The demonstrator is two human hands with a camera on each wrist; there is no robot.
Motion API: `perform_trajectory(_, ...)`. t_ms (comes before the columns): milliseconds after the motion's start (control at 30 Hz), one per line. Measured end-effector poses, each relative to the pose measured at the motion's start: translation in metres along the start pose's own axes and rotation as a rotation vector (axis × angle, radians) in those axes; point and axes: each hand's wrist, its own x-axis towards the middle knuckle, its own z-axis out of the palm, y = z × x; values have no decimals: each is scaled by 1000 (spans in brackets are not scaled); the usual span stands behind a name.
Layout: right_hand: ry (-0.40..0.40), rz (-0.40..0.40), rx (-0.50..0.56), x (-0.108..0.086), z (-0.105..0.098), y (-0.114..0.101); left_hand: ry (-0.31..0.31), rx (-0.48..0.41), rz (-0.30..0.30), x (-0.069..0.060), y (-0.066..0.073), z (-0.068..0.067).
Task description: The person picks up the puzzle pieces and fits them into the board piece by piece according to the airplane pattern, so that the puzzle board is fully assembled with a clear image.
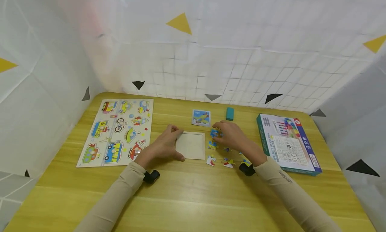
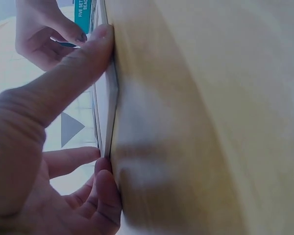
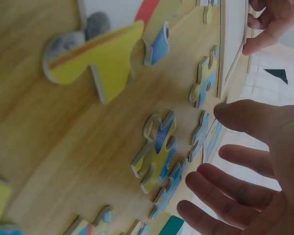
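My left hand (image 1: 163,144) holds a shallow wooden puzzle tray (image 1: 190,145) at its left side, the thumb on the near edge and fingers at the far corner. The left wrist view shows the tray (image 2: 106,100) edge-on between thumb and fingers. To its right, my right hand (image 1: 233,135) hovers above loose jigsaw pieces, fingers spread and loosely bent. In the right wrist view a yellow-and-blue jigsaw piece (image 3: 157,152) lies below the fingers, and nothing shows between them. A blue jigsaw piece (image 1: 214,133) lies by the right fingertips. Part of the pieces is hidden under the right hand.
Behind the tray lies a picture card (image 1: 201,118) with an airplane, and right of it a teal block (image 1: 230,113). A vehicle peg puzzle board (image 1: 113,133) lies at left. At right is a boxed set (image 1: 289,145) with a paper sheet on top.
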Motion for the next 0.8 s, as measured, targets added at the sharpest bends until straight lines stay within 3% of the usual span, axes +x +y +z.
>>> perform_trajectory(333, -22, 26, -20, 3, 2, 9, -17, 11, 22, 8, 5, 3)
perform_trajectory(567, -40, -19, -5, 11, 2, 4, -16, 25, 4, 5, 3, 1)
perform_trajectory(800, 35, -69, 19, 16, 3, -2, -6, 20, -14, -1, 0, -1)
